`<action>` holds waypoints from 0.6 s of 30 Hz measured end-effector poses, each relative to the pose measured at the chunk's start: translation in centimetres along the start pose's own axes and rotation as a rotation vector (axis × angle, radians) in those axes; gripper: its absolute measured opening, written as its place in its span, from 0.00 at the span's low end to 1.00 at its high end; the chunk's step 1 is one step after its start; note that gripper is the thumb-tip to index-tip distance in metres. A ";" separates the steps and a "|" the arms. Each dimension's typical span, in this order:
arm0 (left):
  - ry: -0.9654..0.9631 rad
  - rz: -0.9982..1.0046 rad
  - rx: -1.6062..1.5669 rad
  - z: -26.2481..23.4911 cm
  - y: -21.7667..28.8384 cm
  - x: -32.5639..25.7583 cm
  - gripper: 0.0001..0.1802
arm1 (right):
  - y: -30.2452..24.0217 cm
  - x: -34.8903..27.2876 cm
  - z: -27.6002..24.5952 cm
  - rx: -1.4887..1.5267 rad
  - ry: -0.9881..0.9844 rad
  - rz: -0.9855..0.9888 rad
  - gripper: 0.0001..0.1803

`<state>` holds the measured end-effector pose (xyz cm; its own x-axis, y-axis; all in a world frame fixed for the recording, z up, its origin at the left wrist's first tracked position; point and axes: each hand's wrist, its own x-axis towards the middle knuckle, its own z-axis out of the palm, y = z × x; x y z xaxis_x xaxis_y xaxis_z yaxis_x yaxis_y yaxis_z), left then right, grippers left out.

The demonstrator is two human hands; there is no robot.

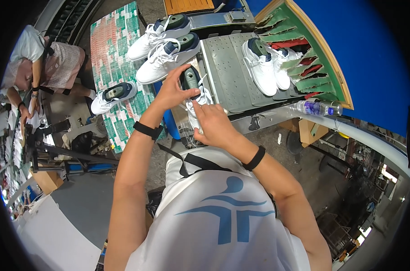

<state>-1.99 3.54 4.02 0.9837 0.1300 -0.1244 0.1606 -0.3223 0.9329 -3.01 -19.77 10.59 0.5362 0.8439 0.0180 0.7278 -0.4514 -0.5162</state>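
Observation:
Directly in front of me is a white sneaker [192, 118] with a dark collar, its toe toward my body and a green shoe last [191, 77] in its opening. My left hand [174, 90] is closed around the collar end, fingers along the far side and thumb across the tongue. Lower down, my right hand [215, 123] has its index finger against the laces and its thumb by the toe part, the other fingers curled. My hands cover much of the upper. Just beyond lie two more white sneakers [162, 63] with lasts inside.
A single sneaker [114, 97] rests on the printed board [117, 40] at left. Two sneakers [261, 67] sit on the grey conveyor [227, 77], beside green strip curtains [311, 86] in a wooden frame. A plastic bottle [318, 108] lies along the conveyor's edge. Another person [56, 63] is at far left.

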 end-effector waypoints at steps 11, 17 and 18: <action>0.056 -0.085 -0.466 -0.8 -0.8 -2.9 0.61 | 1.1 -4.9 -0.8 0.685 0.024 0.294 0.37; 0.428 -0.297 -0.074 10.0 0.8 -4.6 0.76 | 4.4 -1.4 3.3 0.709 -0.025 0.777 0.33; 0.481 -0.342 -0.024 9.1 1.2 -5.0 0.70 | 3.9 -1.0 3.0 0.732 -0.062 0.786 0.33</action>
<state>-5.96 -6.00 2.72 0.7281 0.6352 -0.2575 0.4550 -0.1668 0.8748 -2.00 -21.52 6.03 0.7049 0.4151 -0.5751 -0.2551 -0.6082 -0.7517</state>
